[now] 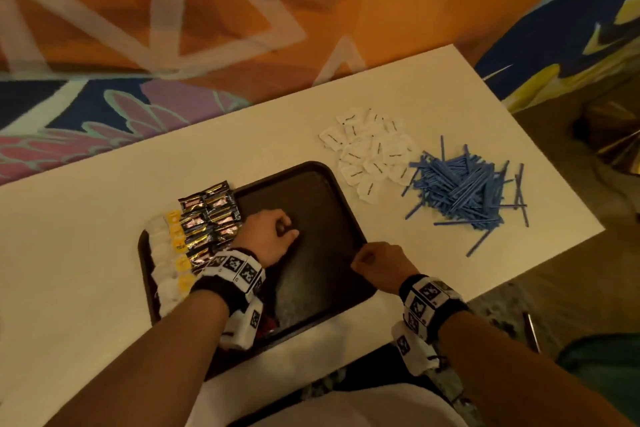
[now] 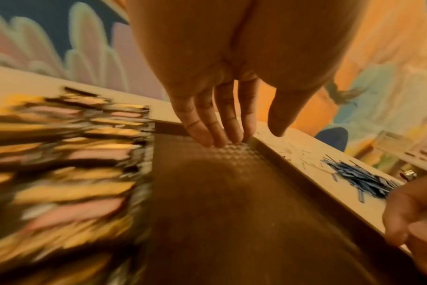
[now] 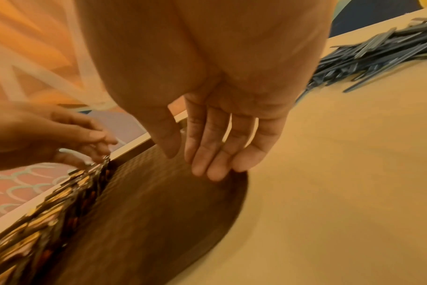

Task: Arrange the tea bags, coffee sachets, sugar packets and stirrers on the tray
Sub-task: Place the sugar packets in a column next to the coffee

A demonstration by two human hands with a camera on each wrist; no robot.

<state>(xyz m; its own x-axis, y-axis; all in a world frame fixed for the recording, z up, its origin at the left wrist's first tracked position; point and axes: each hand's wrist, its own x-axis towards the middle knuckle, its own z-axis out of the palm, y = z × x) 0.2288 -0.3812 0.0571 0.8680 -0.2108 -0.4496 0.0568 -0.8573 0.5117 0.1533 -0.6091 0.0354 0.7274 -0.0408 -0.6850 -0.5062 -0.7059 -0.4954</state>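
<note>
Coffee step looks done: dark foil coffee sachets [image 1: 211,218] sit in rows on the dark brown plastic tray [image 1: 311,191] beside yellow-tagged white tea bags [image 1: 171,253]. Left hand [image 1: 273,236] and right hand [image 1: 377,263] both relaxed, holding nothing. Next, prob. white sugar packets [image 1: 367,149], approx 20, then blue stirrers [image 1: 467,191], too many to count; both piles still on white table [image 1: 86,218]

tray [image 1: 322,184]: dark, flat on table | coffee sachets [image 1: 211,218], tea bags [image 1: 173,253]: rows at its left | sugar packets [image 1: 370,149], blue stirrers [image 1: 467,191]: heaps off-tray, right
</note>
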